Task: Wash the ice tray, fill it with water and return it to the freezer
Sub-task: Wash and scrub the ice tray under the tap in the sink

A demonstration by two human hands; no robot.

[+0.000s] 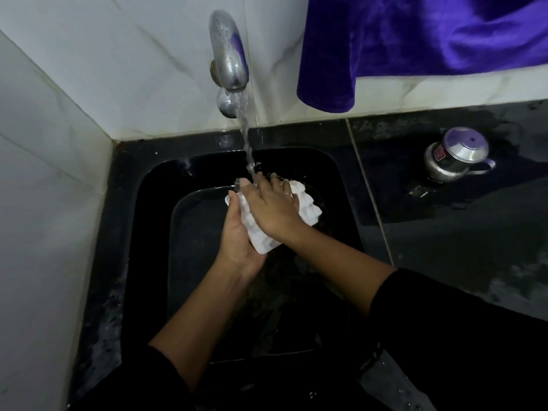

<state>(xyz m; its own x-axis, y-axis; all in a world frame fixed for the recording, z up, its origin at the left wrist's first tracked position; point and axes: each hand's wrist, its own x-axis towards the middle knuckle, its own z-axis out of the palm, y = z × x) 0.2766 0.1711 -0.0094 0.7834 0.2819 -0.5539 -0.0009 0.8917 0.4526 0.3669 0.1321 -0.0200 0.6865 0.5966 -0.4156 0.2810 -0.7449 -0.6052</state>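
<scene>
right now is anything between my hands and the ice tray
Nothing visible. The left hand grips the ice tray at its near end from below and the right hand lies flat across its top. Water from the tap lands on the right hand's fingers.

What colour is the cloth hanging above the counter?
The cloth is a shiny violet-purple, best seen at the upper right of the head view.

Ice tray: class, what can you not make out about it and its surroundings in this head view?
Head view:
- Ice tray middle: covered by the right hand.
- Its hollows: turned away, toward the left hand.
- Sink drain: dark, under the arms.
- Purple cloth: cut by the top edge.
</scene>
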